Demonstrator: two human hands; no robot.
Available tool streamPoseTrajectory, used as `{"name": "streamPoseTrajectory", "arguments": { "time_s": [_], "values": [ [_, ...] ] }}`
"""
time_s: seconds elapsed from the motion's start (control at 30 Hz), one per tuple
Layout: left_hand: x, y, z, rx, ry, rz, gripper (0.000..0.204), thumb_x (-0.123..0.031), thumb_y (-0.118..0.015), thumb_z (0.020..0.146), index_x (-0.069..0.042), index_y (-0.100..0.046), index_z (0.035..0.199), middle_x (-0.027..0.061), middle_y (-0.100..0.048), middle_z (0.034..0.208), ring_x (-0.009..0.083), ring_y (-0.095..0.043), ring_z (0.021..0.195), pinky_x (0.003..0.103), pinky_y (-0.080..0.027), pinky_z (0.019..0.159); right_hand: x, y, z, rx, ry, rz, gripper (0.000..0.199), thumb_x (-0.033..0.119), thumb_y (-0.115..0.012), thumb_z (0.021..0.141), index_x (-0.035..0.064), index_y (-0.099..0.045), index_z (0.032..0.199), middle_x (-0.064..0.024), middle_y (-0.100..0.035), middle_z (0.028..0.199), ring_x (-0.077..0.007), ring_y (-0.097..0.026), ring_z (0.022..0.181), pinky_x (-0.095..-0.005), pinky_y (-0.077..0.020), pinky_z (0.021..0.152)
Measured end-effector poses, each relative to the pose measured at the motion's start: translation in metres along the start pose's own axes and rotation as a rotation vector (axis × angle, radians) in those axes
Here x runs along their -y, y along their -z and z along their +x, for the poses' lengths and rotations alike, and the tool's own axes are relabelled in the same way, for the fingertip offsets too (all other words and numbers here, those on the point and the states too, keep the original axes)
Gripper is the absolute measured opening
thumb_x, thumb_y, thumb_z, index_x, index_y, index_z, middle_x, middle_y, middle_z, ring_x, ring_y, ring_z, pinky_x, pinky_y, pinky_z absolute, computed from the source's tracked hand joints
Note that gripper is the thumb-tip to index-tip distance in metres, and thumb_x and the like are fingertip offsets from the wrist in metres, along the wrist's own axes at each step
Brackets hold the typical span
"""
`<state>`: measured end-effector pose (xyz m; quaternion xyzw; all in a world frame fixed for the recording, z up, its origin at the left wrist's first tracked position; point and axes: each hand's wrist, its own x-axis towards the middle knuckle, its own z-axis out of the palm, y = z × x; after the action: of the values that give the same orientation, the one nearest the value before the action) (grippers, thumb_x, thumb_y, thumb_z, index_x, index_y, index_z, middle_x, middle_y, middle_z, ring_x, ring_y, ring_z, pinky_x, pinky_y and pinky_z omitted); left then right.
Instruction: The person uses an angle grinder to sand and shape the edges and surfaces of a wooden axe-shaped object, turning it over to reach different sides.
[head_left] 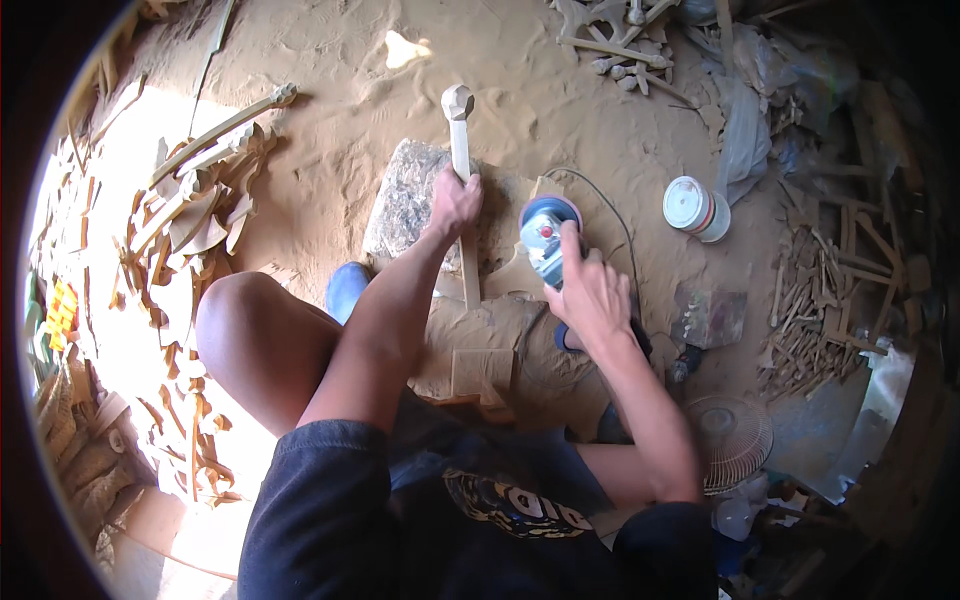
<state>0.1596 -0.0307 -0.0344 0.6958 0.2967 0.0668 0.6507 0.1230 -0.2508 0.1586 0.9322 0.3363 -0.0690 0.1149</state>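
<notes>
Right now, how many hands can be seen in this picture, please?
2: the left hand grips the pale knobbed bar by the rough block, and the right hand holds the handheld power tool. No other hand shows.

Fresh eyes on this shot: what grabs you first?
Probably the power tool with its round disc, in the right hand just right of centre. Left of it, the left hand grips a long pale stick with a faceted knob at its far end. Then the heap of pale pieces on the sunlit left.
</notes>
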Motion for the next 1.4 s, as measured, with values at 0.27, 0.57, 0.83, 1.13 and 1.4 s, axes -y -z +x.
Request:
{"name": "streamPoseTrajectory", "arguments": {
  "time_s": [0.27, 0.57, 0.83, 1.13, 1.4],
  "values": [
    [-0.015, -0.010, 0.001, 0.053, 0.201, -0.203, 0.025, -0.008, -0.066, 0.098, -0.002, -0.050, 0.116, 0.0088, -0.061, 0.080, 0.0212, -0.067, 0.073, 0.038, -0.057, 0.062, -0.062, -0.026, -0.089, -0.448, -0.603, 0.968, 0.089, 0.014, -0.092, 0.081, 0.0004, -0.039, 0.152, -0.0162, -0.072, 0.118, -0.0237, -0.073, 0.101, -0.0411, -0.0575, 0.095],
    [0.035, 0.023, -0.028, 0.238, 0.422, -1.017, 0.041, -0.053, -0.063, 0.110, -0.015, -0.050, 0.104, 0.0026, -0.059, 0.085, 0.0163, -0.060, 0.066, 0.038, -0.057, 0.060, -0.056, -0.064, -0.141, -0.587, -0.913, 1.698, 0.090, 0.014, -0.094, 0.082, -0.0001, -0.040, 0.152, -0.0146, -0.068, 0.124, -0.0223, -0.070, 0.105, -0.0376, -0.0575, 0.096],
    [-0.001, -0.012, -0.043, -0.211, 0.429, -0.152, 0.054, -0.051, -0.059, 0.112, -0.005, -0.054, 0.084, 0.0054, -0.051, 0.060, 0.0212, -0.051, 0.045, 0.038, -0.044, 0.042, -0.042, -0.099, -0.163, -0.395, -0.871, 1.221, 0.098, 0.028, -0.092, 0.083, 0.0021, -0.033, 0.156, -0.0243, -0.066, 0.129, -0.0360, -0.069, 0.115, -0.0468, -0.0541, 0.102],
    [-0.017, -0.013, -0.036, -0.356, 0.511, -0.158, 0.058, -0.055, -0.059, 0.111, -0.005, -0.053, 0.082, 0.0061, -0.051, 0.060, 0.0220, -0.052, 0.045, 0.036, -0.043, 0.041, -0.017, -0.141, -0.150, -0.365, -0.698, 1.146, 0.102, 0.034, -0.085, 0.084, 0.0102, -0.027, 0.164, -0.0330, -0.072, 0.124, -0.0532, -0.072, 0.109, -0.0585, -0.0577, 0.094],
    [-0.028, -0.021, -0.046, -0.292, 0.496, -0.139, 0.058, -0.056, -0.059, 0.111, -0.006, -0.050, 0.084, 0.0058, -0.049, 0.060, 0.0219, -0.050, 0.045, 0.036, -0.043, 0.040, -0.015, -0.150, -0.147, -0.307, -0.736, 1.126, 0.099, 0.037, -0.082, 0.084, 0.0086, -0.028, 0.162, -0.0341, -0.073, 0.120, -0.0547, -0.073, 0.104, -0.0604, -0.0581, 0.091]
  ]
}}
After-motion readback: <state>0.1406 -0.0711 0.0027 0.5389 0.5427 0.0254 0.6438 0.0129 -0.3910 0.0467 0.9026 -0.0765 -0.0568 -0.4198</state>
